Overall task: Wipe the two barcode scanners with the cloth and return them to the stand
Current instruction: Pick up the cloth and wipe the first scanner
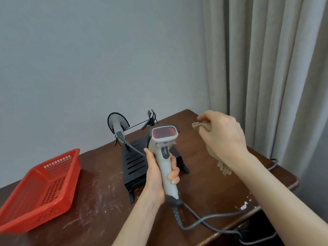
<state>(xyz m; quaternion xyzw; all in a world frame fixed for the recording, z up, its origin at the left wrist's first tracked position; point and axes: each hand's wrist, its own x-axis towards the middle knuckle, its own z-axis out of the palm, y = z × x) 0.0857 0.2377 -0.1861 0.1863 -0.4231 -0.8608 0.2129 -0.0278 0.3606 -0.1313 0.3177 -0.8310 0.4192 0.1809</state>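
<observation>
Above counter [213, 183], centre: scanner [164, 153], left hand [156, 176] with fingers clamped round handle; cloth [199, 126] pinched in right hand [221, 137], just right. Best: steady handle, wipe red window gently.

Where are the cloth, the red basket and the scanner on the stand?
cloth [200, 126], head view, bunched upper end.
red basket [60, 185], head view, slotted side wall.
scanner on the stand [117, 124], head view, grey head.

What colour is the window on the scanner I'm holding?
Red, framed in dark grey, on the scanner held in the left hand; the head view shows it.
</observation>
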